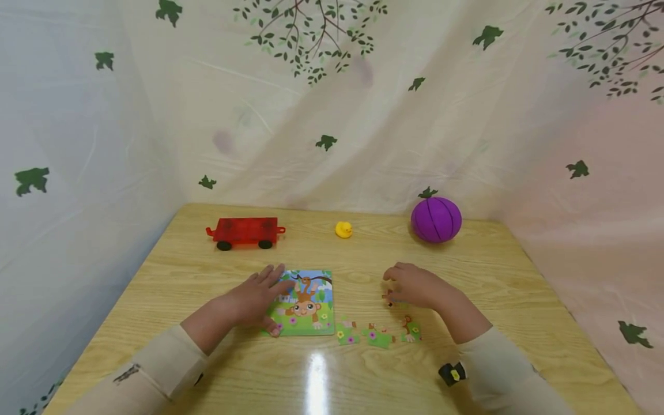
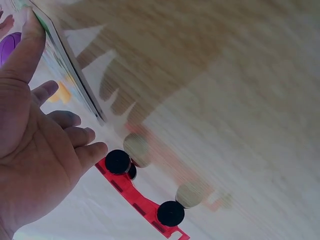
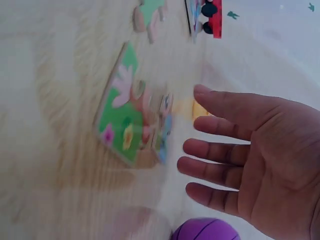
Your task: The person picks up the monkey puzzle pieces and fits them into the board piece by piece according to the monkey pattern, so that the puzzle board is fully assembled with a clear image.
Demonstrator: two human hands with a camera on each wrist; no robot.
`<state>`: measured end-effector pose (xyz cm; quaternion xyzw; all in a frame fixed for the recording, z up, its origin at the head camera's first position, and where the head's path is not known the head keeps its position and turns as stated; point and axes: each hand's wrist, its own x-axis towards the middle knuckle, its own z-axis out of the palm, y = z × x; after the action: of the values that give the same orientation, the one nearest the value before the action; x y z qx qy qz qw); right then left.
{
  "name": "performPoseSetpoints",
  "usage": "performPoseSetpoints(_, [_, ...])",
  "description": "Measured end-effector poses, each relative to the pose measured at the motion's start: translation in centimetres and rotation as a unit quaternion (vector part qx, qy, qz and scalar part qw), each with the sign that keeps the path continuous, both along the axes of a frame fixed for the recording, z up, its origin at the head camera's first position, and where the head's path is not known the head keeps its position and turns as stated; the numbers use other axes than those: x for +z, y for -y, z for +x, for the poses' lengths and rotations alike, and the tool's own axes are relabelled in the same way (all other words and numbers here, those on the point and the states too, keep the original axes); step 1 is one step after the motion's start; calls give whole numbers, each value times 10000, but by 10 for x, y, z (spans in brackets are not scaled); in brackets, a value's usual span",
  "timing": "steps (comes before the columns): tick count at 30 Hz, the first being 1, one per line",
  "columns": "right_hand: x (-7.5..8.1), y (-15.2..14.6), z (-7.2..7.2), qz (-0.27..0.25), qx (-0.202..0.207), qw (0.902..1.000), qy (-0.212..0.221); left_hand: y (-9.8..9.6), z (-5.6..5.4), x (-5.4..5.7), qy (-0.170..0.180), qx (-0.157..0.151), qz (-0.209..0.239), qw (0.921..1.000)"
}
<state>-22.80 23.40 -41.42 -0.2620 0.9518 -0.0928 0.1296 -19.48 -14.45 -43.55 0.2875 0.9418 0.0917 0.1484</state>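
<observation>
Four loose jigsaw pieces show on one wood-grain table [image 1: 358,253]: three monkey jigsaw pieces [image 1: 377,337] lie in a row running rightward from just beside the near right corner of one monkey picture board [image 1: 309,302], and a fourth jigsaw piece [image 1: 387,297] sits farther back, partly hidden by the right hand [image 1: 419,286]. That hand is empty — its fingers extended, just by the piece. The left hand [image 1: 251,301] grips nothing either, fingers spread over the board's left side, thumb at its near edge. Behind stand three toys — one red wagon [image 1: 246,230] with two black wheels facing the head camera, one yellow rubber duck [image 1: 343,230] and one purple ball [image 1: 436,220] with dark seams
</observation>
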Motion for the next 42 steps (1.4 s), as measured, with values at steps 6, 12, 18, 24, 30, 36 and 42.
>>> performPoseSetpoints(6, [-11, -11, 10, 236, -361, 9988, 246, -1, 5, -1, -193, -38, 19, 9998])
performPoseSetpoints(12, [-16, -7, 14, 1, -31, 10000, -16, -7, 11, 2, -179, 39, 241, 9995])
performPoseSetpoints(18, [-19, 0, 15, 65, 122, 9997, -183, -9, 15, 4, 79, 73, 440, 9990])
performPoseSetpoints(24, [-20, 12, 15, 619, 263, 9955, -668, -8, 16, 5, 182, -148, 485, 9985])
performPoseSetpoints(30, [-18, 24, 18, 855, 477, 9902, -998, -8, 14, 5, 619, 78, 495, 9968])
performPoseSetpoints(36, [-14, 37, 14, 595, 726, 9885, -1182, -10, 13, 8, 866, 185, 443, 9951])
performPoseSetpoints(42, [-8, 69, 13, 469, 1181, 9820, -1401, -11, 14, 11, 960, 255, 370, 9944])
